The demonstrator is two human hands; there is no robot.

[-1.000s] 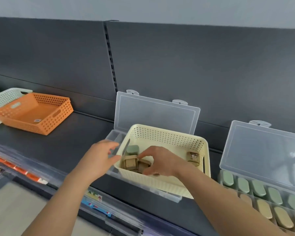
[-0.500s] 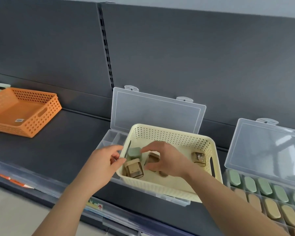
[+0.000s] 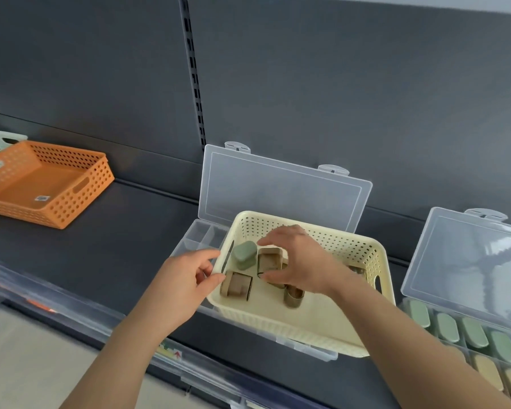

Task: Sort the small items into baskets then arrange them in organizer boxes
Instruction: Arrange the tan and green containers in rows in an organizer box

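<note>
1. The right hand was down in the cream basket, thumb and fingers pinching a tan case from opposite sides.
2. The left hand was at the basket's left rim, thumb and forefinger closed on the wall and apparently steadying it.
3. The basket sat right on top of the open organizer box on the shelf. It covered most of the compartments, with only the left-end ones showing.
4. Loose on the basket floor lay a green case, a tan one by the left thumb and another nearer the front. A further item was half hidden behind the right wrist.
5. The step looked like lifting out one tan case to file it away. It would go best with a straight lift clear of the green neighbour touching it, and the pinch kept square so the case would not twist.
6. The left hand probably needed to shift the basket aside, since it blocked the slots underneath.
7. Matching the rows of green and tan in the second organizer box on the right would keep the colours tidy.
8. As for writing, the orange basket carried a small sticker too small to read. A tag on the shelf edge showed a red arrow and no legible words.
</note>
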